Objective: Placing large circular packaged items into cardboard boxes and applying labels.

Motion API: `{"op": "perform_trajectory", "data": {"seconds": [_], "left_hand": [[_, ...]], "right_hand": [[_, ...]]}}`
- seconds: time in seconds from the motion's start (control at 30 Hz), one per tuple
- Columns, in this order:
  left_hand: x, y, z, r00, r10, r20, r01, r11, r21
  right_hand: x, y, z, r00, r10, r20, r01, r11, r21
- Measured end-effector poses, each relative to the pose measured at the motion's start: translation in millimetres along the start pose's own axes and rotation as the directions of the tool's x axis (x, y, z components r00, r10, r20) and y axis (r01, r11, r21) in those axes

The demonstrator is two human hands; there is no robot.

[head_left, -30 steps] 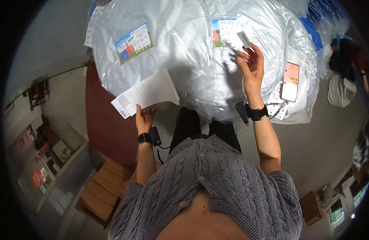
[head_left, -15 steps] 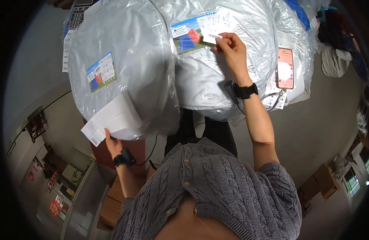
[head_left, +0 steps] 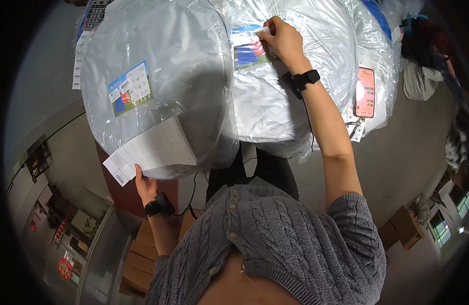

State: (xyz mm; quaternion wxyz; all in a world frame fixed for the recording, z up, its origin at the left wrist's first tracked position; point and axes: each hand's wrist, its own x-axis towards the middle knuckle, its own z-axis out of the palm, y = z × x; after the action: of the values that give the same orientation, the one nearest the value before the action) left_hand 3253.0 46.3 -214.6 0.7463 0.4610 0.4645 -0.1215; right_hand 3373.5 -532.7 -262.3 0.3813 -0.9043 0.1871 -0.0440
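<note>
Two large round flat packages in clear plastic lie side by side: the left package (head_left: pixel 158 30) and the right package (head_left: pixel 275 112). Under the plastic of each is a printed picture card, one blue-green card (head_left: pixel 129 90) at left and another card (head_left: pixel 248 54) at right. At the upper edge of the right card, my right hand (head_left: pixel 285 43) pinches a small white label (head_left: pixel 263 34), partly covered by the fingers. My left hand (head_left: pixel 146 188) grips the lower end of a folded strip of white labels (head_left: pixel 155 145), thumb on top, over the near edge of the left package.
A phone (head_left: pixel 365 92) with a lit pink screen lies on wrapped goods at right, a strap beside it. At the upper left sit a calculator (head_left: pixel 96 14) and a barcode sheet (head_left: pixel 78 66). Cables hang from both wrist bands. Cardboard boxes (head_left: pixel 143 254) stand at lower left.
My right hand has moved up and left with the small label, bringing it down onto the right card. The left package and label strip have shifted slightly; my left hand keeps its grip.
</note>
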Motion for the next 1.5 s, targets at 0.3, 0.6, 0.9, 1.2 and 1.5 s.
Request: {"op": "perform_trajectory", "data": {"seconds": [0.3, 0.6, 0.9, 1.2, 1.5], "left_hand": [[-7, -6, 13, 1.0, 0.013, 0.009, -0.012, 0.998, -0.059], [-15, -15, 0, 0.945, -0.138, 0.296, 0.156, 0.987, -0.04], [-98, -95, 39, 0.889, -0.078, 0.452, -0.111, 0.92, 0.375], [-131, -35, 165, 0.923, 0.28, 0.263, -0.359, 0.871, 0.335], [-32, 175, 292, 0.556, 0.572, 0.603, -0.763, 0.639, 0.098]], "right_hand": [[-31, -62, 10, 0.949, 0.118, 0.292, -0.279, 0.747, 0.603], [-64, -118, 34, 0.994, 0.005, 0.109, -0.095, 0.524, 0.847], [-139, -79, -154, 0.958, 0.224, 0.178, -0.265, 0.456, 0.85], [-112, 124, -149, 0.839, 0.53, 0.118, -0.423, 0.501, 0.755], [-104, 144, -157, 0.876, 0.482, 0.009, -0.398, 0.713, 0.578]]}}
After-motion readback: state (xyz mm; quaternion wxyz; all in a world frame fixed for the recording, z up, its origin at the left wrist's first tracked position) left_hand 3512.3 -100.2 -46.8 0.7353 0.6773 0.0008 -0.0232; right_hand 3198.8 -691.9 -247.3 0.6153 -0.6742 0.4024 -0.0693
